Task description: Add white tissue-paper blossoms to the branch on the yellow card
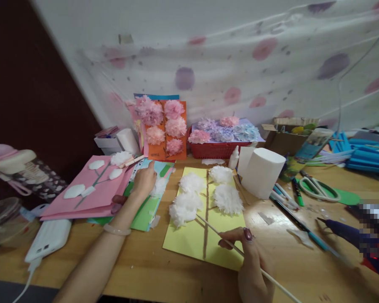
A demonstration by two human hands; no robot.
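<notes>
My right hand (254,263) pinches a thin pale stick (214,229) between thumb and fingers. Its far tip touches the lower left white ruffled tissue-paper flower (185,207). That flower is one of several on a yellow sheet (185,242) with a brown stem drawn down it. My left hand (142,185) reaches over green and blue sheets (145,212), thumb stretched out. Its fingertips touch the right edge of a pink sheet (94,191) bearing white paper shapes and a drawn stem; part of the fingers is hidden behind the wrist.
Pink flowers cover an orange sheet (159,149) at the back, beside a red basket (221,150). A white paper roll (267,172), small white bottle (234,158), scissors (318,189), pens and glue gun (344,233) lie rightward. A bottle (34,172) and white power bank (49,237) are leftward.
</notes>
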